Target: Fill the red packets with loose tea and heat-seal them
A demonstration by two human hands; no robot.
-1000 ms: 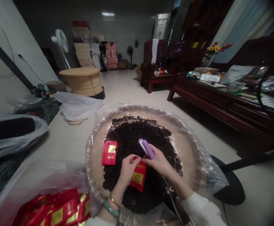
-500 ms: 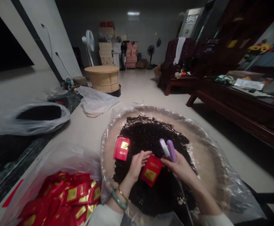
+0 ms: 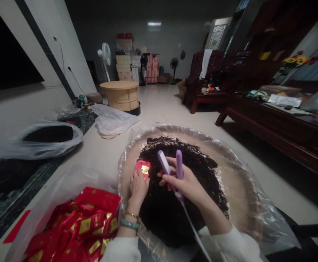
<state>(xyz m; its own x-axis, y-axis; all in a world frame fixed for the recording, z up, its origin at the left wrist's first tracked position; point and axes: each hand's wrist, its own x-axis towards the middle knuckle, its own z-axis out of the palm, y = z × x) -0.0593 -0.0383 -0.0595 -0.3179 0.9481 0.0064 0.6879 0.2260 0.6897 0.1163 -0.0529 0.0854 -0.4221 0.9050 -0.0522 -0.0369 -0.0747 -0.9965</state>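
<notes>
— Head camera: what do I have?
— Right hand (image 3: 187, 182) grips the purple sealer (image 3: 172, 168), jaws apart, over the tea pile (image 3: 180, 189). Left hand (image 3: 138, 185) presses the red packets (image 3: 142, 169) at the tray (image 3: 230, 160)'s left edge.
— Progress?
— I judge it well along: sealed packets (image 3: 79, 225) fill the bag on the floor, much tea remains.

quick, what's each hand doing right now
Left hand: fingers resting on the red packets on the loose tea; whether it grips one cannot be told.
Right hand: closed around the purple sealer, whose arms stand open.
</notes>
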